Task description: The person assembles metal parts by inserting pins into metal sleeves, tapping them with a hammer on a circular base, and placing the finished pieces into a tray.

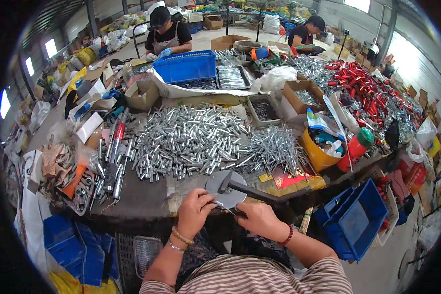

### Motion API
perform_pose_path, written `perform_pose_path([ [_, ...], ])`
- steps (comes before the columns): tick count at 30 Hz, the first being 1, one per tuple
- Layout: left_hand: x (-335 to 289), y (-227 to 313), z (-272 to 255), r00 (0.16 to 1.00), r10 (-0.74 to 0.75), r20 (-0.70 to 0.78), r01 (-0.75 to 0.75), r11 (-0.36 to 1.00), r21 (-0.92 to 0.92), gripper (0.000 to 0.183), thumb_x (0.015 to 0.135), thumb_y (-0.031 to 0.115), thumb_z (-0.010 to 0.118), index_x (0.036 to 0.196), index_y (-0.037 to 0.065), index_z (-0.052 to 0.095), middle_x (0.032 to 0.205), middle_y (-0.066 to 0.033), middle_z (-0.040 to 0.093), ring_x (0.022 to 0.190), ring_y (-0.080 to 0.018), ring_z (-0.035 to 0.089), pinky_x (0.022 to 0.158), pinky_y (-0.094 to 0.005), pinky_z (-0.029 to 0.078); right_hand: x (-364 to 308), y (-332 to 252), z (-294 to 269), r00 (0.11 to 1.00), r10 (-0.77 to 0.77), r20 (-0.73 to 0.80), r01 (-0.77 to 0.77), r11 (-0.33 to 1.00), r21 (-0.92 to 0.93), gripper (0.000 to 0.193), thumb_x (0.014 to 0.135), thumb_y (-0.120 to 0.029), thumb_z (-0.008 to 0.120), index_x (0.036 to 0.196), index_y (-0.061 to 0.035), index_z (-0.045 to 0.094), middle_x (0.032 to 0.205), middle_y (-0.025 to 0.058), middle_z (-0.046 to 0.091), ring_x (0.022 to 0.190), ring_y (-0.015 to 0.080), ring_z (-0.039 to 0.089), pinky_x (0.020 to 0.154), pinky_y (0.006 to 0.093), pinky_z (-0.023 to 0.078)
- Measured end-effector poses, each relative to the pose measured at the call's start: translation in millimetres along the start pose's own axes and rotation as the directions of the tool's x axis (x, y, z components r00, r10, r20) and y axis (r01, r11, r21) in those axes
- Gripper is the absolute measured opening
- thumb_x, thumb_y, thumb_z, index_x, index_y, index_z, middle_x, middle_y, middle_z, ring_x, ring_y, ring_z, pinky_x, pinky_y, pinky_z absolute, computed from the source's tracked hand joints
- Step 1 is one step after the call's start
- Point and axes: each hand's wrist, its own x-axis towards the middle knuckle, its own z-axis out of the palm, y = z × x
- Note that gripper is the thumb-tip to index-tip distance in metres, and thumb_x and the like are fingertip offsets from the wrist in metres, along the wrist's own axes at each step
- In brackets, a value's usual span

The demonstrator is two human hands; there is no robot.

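Observation:
Near the front edge of the table, my left hand pinches one end of a small silver metal rod. The fingers of my right hand are closed at the rod's other end; whether they hold a separate thin piece, I cannot tell. Just beyond my fingertips lies a round grey metal disc, with a dark hammer across it, its handle pointing right. A wide heap of short silver metal tubes covers the table ahead. To its right is a pile of thin silver rods.
A yellow bucket and a red bottle with green cap stand right. Blue crates sit below the table there. Tools, including a red-and-silver one, lie left. Two people work across the table, beyond a blue bin.

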Motion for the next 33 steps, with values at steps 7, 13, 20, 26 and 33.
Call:
perform_pose_path([
  [7, -39.6, 15.3, 26.6, 0.932, -0.36, -0.03, 0.325, 0.871, -0.368, 0.046, 0.097, 0.003, 0.066, 0.142, 0.007, 0.056, 0.098, -0.0109, 0.072, 0.071, -0.0154, 0.067, 0.059, -0.0288, 0.053, -7.2, -4.0, 12.4, 0.973, 0.142, 0.183, -0.208, 0.885, 0.417, 0.025, 0.091, -0.019, 0.071, 0.101, 0.002, 0.064, 0.076, 0.0162, 0.065, 0.07, 0.0279, 0.061, 0.062, 0.0418, 0.049],
  [13, -53.5, 11.8, 35.5, 0.842, -0.518, 0.149, 0.461, 0.55, -0.697, 0.06, 0.103, 0.007, 0.06, 0.157, 0.005, 0.033, 0.102, -0.0107, 0.074, 0.069, -0.0084, 0.065, 0.053, -0.0215, 0.051, -23.6, -25.7, 15.3, 0.949, 0.209, 0.237, -0.307, 0.785, 0.537, 0.025, 0.092, -0.018, 0.072, 0.095, 0.0035, 0.06, 0.069, 0.0132, 0.06, 0.061, 0.0177, 0.054, 0.057, 0.0373, 0.045],
  [20, -61.4, 20.1, 23.9, 0.801, -0.589, 0.108, 0.451, 0.476, -0.755, 0.062, 0.1, 0.011, 0.067, 0.154, 0.003, 0.036, 0.1, -0.0088, 0.073, 0.068, -0.0061, 0.062, 0.052, -0.0194, 0.048, -26.8, -44.4, 31.4, 0.948, 0.226, 0.226, -0.314, 0.785, 0.534, 0.023, 0.09, -0.017, 0.071, 0.099, 0.0016, 0.059, 0.072, 0.0195, 0.063, 0.063, 0.0347, 0.061, 0.06, 0.0428, 0.047],
  [26, -77.1, 22.0, -9.4, 0.75, -0.66, -0.044, 0.354, 0.458, -0.815, 0.053, 0.093, 0.006, 0.071, 0.139, 0.002, 0.045, 0.092, -0.0049, 0.067, 0.062, -0.0053, 0.052, 0.051, -0.0207, 0.04, -13.5, -66.0, 48.6, 0.961, 0.076, 0.264, -0.19, 0.88, 0.436, 0.021, 0.089, -0.009, 0.071, 0.101, 0.0011, 0.057, 0.081, 0.0216, 0.063, 0.069, 0.0321, 0.062, 0.065, 0.0397, 0.051],
  [33, -182.6, -63.6, -51.3, 0.461, -0.812, -0.357, 0.412, 0.552, -0.724, 0.052, 0.093, 0.006, 0.073, 0.138, 0.007, 0.048, 0.094, -0.0041, 0.067, 0.066, -0.0058, 0.053, 0.054, -0.0208, 0.041, -17.6, -52.1, 66.1, 0.892, 0.12, 0.436, -0.385, 0.705, 0.595, 0.019, 0.097, -0.002, 0.065, 0.115, 0.0012, 0.06, 0.098, 0.0058, 0.067, 0.08, 0.0102, 0.063, 0.072, 0.0262, 0.051],
])
